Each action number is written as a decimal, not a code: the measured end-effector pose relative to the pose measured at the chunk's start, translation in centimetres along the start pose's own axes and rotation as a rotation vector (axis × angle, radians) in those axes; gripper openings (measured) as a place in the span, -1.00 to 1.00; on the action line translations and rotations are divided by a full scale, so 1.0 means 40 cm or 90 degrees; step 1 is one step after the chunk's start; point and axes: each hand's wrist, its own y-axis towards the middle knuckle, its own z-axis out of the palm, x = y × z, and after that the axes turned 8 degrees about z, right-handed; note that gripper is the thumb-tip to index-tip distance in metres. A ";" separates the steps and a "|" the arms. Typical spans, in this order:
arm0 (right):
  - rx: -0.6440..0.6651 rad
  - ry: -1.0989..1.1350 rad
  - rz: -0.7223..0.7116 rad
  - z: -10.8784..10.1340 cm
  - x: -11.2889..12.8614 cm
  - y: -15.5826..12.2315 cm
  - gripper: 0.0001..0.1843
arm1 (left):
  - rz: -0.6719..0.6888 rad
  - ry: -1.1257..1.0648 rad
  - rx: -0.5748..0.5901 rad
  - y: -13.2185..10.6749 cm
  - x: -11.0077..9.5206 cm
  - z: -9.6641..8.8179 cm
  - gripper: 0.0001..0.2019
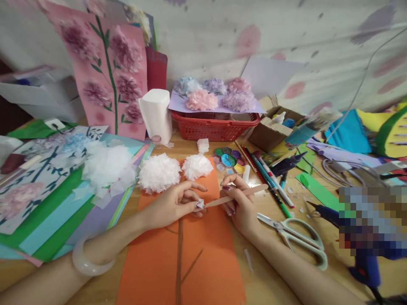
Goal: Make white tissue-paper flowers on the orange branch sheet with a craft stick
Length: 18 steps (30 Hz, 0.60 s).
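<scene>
My left hand point(178, 203) pinches a small folded piece of white tissue point(199, 205) over an orange sheet of paper point(190, 254) that bears a thin painted stem. My right hand point(238, 202) grips a pale paintbrush point(241, 195), its tip touching the tissue piece. Two white tissue pom-pom flowers point(159, 173) point(197, 166) lie at the top of the orange sheet. A round watercolour palette point(229, 160) sits just beyond my right hand. A pale bangle is on my left wrist.
Scissors point(299, 239) lie to the right, with markers point(270, 178) and a blue glue gun point(362, 254) nearby. A red basket point(216, 125) under a sheet of coloured tissue flowers stands at the back. Stacked coloured papers point(51, 212) and loose white tissue lie left.
</scene>
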 end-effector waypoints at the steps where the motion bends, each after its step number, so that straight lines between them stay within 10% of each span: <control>1: 0.002 -0.004 0.001 0.000 -0.001 0.000 -0.97 | 0.002 0.004 0.003 0.000 -0.002 0.000 -0.70; 18: 0.018 -0.027 -0.022 0.000 -0.015 0.000 -0.96 | 0.008 -0.006 0.053 0.003 0.001 -0.013 -0.70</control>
